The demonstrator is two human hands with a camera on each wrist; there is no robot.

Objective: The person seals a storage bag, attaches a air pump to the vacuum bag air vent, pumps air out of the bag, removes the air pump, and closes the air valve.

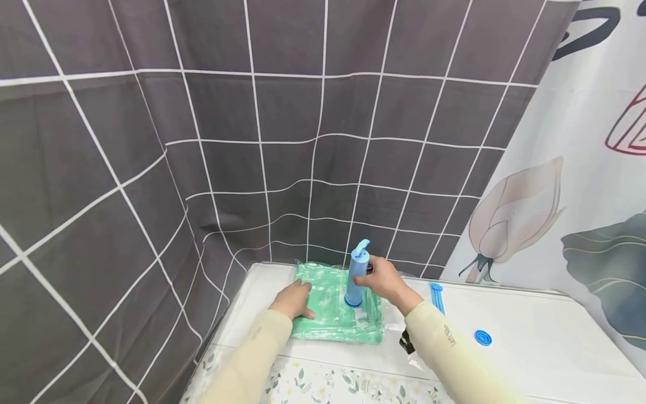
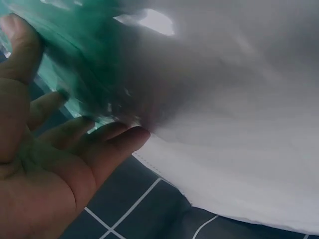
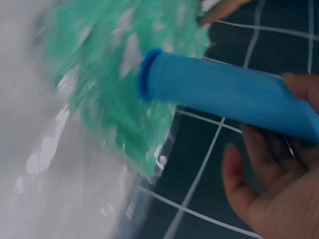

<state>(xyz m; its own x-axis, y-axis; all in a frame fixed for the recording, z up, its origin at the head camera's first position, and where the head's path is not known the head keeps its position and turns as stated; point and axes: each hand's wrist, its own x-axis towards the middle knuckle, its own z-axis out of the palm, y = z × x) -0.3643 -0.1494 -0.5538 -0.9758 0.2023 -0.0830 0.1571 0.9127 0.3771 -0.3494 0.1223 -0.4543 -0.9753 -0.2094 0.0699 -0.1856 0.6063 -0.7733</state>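
A clear plastic vacuum bag point(image 1: 323, 322) with something green inside lies flat on the white tabletop. Standing on it, slightly tilted, is a light blue hand pump point(image 1: 358, 278), its round base against the bag. My right hand point(image 1: 384, 278) grips the pump's barrel from the right, fingers and thumb around it; the pump's handle point(image 1: 361, 247) sits low on top. On the bag's left side rests my left hand point(image 1: 292, 300). In the left wrist view its fingers point(image 2: 112, 142) are spread and loosely extended along the bag's edge.
Right of the bag lie a blue strip-like piece point(image 1: 437, 297) and a round blue cap point(image 1: 483, 337). A small black item point(image 1: 406, 341) shows beside the right forearm. Dark gridded curtains point(image 1: 282, 112) hang behind and left; a floral cloth point(image 1: 343, 381) covers the front.
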